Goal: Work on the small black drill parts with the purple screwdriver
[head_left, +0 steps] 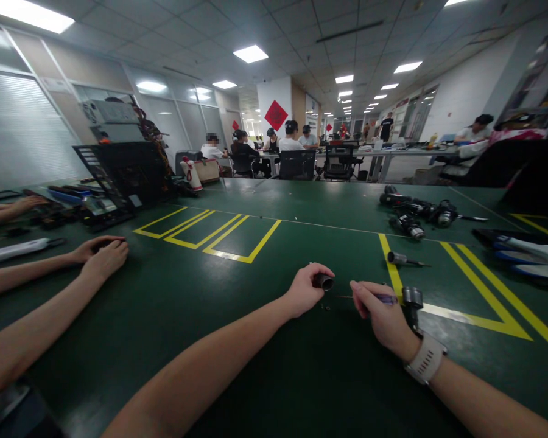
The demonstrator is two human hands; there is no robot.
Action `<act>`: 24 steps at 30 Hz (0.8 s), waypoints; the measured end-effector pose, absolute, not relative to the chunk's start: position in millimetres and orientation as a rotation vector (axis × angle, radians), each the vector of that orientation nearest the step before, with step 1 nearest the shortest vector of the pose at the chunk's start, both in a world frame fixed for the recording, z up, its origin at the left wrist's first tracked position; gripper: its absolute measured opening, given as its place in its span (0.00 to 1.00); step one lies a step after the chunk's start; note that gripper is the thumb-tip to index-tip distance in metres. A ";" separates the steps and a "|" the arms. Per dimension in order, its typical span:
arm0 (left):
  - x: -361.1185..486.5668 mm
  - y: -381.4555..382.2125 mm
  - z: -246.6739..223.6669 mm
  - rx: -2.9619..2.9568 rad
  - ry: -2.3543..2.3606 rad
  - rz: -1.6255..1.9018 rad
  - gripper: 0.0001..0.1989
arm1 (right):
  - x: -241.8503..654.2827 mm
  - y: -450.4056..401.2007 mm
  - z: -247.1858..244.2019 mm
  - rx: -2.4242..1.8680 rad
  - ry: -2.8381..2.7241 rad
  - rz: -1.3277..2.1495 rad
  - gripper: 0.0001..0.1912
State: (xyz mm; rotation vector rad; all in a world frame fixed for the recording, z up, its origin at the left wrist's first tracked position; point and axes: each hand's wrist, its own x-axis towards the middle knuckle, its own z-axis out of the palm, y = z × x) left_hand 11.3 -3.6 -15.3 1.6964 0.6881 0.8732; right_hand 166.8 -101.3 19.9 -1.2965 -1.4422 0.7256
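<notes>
My left hand (pixel 307 289) is closed around a short, dark, hollow cylinder (pixel 327 282), its open end facing right. In my right hand (pixel 383 313) is a slim screwdriver (pixel 387 299) with a purplish handle, pinched between the fingers. Its thin shaft points left toward the cylinder, with a gap between them. A few tiny metal pieces (pixel 326 308) lie on the table just below the cylinder. Beside my right hand is a dark part with a round metal head (pixel 412 297), partly hidden behind the hand. Farther back lies a cylindrical part with a thin shaft (pixel 407 260).
Another person's hands (pixel 103 252) rest on the green table (pixel 201 316) at left, holding something dark. Black power tools (pixel 413 213) lie at back right. Blue-and-white items (pixel 530 258) sit far right. A black open case (pixel 128 170) stands at back left.
</notes>
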 end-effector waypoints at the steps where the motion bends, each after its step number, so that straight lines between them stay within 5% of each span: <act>1: 11.5 -3.4 -15.8 1.692 0.693 0.882 0.21 | 166.7 -101.5 20.1 -1.301 -1.442 0.727 0.25; 7: 13.7 -2.5 -15.8 1.608 0.752 0.983 0.20 | 167.9 -98.9 15.0 -1.320 -1.433 0.740 0.22; 16: 10.6 3.1 -6.4 1.104 0.957 1.300 0.23 | 150.9 -95.8 6.0 -1.328 -1.655 0.779 0.05; 24: 11.7 3.8 -4.1 1.039 0.945 1.322 0.22 | 127.1 -103.8 10.3 -1.311 -2.009 0.709 0.08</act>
